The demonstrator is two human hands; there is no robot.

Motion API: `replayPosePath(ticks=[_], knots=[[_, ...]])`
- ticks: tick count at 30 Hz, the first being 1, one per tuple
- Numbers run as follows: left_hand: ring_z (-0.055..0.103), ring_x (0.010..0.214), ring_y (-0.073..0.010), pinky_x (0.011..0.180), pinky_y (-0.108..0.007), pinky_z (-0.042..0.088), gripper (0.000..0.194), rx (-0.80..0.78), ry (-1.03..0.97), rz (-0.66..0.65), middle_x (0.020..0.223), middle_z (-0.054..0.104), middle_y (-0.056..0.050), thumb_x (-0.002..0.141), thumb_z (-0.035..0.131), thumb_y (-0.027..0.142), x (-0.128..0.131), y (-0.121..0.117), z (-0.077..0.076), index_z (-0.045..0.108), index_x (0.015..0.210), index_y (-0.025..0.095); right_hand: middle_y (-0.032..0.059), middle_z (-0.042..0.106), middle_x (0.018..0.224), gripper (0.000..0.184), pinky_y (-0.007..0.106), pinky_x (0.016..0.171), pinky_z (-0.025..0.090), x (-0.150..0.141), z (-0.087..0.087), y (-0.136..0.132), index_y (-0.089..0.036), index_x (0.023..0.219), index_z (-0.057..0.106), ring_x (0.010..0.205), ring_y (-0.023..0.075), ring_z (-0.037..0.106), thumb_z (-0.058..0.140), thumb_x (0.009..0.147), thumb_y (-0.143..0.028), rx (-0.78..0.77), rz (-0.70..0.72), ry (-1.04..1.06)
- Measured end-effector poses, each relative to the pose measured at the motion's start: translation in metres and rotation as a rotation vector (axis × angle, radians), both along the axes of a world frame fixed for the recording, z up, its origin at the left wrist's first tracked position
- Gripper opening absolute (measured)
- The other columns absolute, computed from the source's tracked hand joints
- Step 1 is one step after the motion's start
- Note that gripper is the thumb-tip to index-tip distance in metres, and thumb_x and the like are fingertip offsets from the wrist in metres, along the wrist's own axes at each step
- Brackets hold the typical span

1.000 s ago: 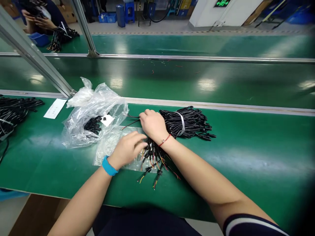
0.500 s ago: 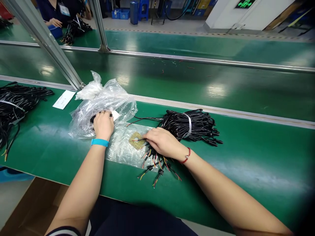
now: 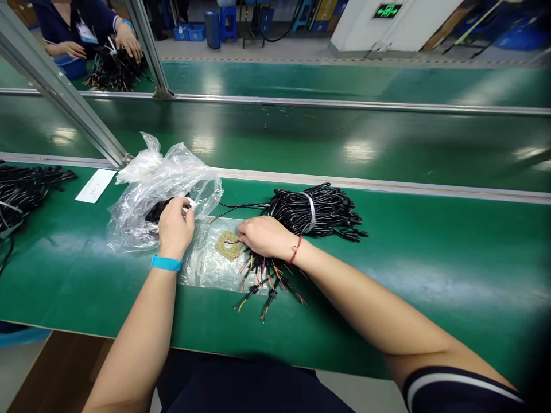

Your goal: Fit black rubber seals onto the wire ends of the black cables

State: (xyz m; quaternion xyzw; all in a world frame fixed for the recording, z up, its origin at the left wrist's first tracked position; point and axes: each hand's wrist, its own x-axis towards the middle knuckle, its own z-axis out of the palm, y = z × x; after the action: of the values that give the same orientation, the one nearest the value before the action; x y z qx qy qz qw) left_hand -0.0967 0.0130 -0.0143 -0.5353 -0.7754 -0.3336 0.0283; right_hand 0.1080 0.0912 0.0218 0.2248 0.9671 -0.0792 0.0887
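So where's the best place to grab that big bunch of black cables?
Probably at the white tie, from above: the cable bundle lies flat with its top uncovered, and it's gathered there, while the cable ends fan out.

The person's left forearm (image 3: 138, 332) extends from the near left toward the far side, its hand (image 3: 175, 228) back-up with fingers bent and thumb on the right. The right forearm (image 3: 365, 304) slants in from the near right; its hand (image 3: 267, 235) points left, palm down, fingers bunched together.
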Motion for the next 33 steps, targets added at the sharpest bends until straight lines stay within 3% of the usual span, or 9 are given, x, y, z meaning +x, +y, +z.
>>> replayPosePath(ticks=[10,16,21,27,30,33], knots=[[0.054,0.071,-0.0149,0.069,-0.027,0.044,0.015,0.098,-0.2,-0.227,0.083,0.056,-0.003,0.083,0.05,0.018,0.025,-0.004,0.012,0.062,0.092,0.016,0.0123,0.071,0.093,0.025,0.031,0.064,0.047,-0.017,0.001,0.0,-0.015,0.092,0.067,0.085,0.0261,0.066,0.044,0.088,-0.026,0.011,-0.134,-0.067],[0.055,0.075,-0.0134,0.07,-0.025,0.045,0.015,0.191,-0.409,-0.211,0.087,0.057,-0.003,0.081,0.054,0.017,0.027,-0.003,0.013,0.065,0.091,0.016,0.0155,0.071,0.09,0.024,0.033,0.063,0.048,-0.03,0.006,0.006,-0.014,0.086,0.07,0.083,0.0282,0.067,0.048,0.084,-0.023,-0.05,-0.211,-0.155],[0.056,0.071,-0.0118,0.069,-0.024,0.046,0.023,0.278,-0.771,-0.167,0.083,0.058,-0.001,0.075,0.059,0.016,0.028,0.001,0.006,0.059,0.098,0.016,0.0157,0.071,0.091,0.02,0.032,0.064,0.047,-0.034,0.007,0.011,-0.013,0.085,0.07,0.084,0.0282,0.066,0.051,0.08,-0.02,-0.096,-0.221,-0.15],[0.059,0.07,-0.0115,0.069,-0.023,0.047,0.014,0.283,-0.906,-0.149,0.076,0.061,0.0,0.073,0.062,0.017,0.03,0.001,0.006,0.062,0.086,0.015,0.0085,0.069,0.09,0.017,0.027,0.067,0.042,-0.017,0.005,0.005,-0.016,0.083,0.065,0.081,0.0202,0.063,0.048,0.085,-0.019,-0.105,-0.17,0.051],[0.062,0.073,-0.0121,0.07,-0.025,0.05,0.019,0.295,-0.995,-0.176,0.083,0.063,-0.001,0.073,0.063,0.017,0.034,0.0,0.009,0.062,0.092,0.016,0.0034,0.065,0.088,0.013,0.025,0.071,0.041,-0.002,0.009,0.003,-0.018,0.086,0.061,0.081,0.0153,0.059,0.049,0.087,-0.02,-0.112,-0.14,0.18],[0.065,0.075,-0.0126,0.072,-0.027,0.053,0.027,0.283,-1.123,-0.271,0.091,0.065,-0.003,0.074,0.065,0.017,0.04,-0.001,0.013,0.058,0.1,0.017,0.0019,0.06,0.079,0.012,0.023,0.069,0.04,0.016,0.01,0.003,-0.017,0.086,0.059,0.074,0.013,0.054,0.048,0.09,-0.021,-0.106,-0.15,0.466]])
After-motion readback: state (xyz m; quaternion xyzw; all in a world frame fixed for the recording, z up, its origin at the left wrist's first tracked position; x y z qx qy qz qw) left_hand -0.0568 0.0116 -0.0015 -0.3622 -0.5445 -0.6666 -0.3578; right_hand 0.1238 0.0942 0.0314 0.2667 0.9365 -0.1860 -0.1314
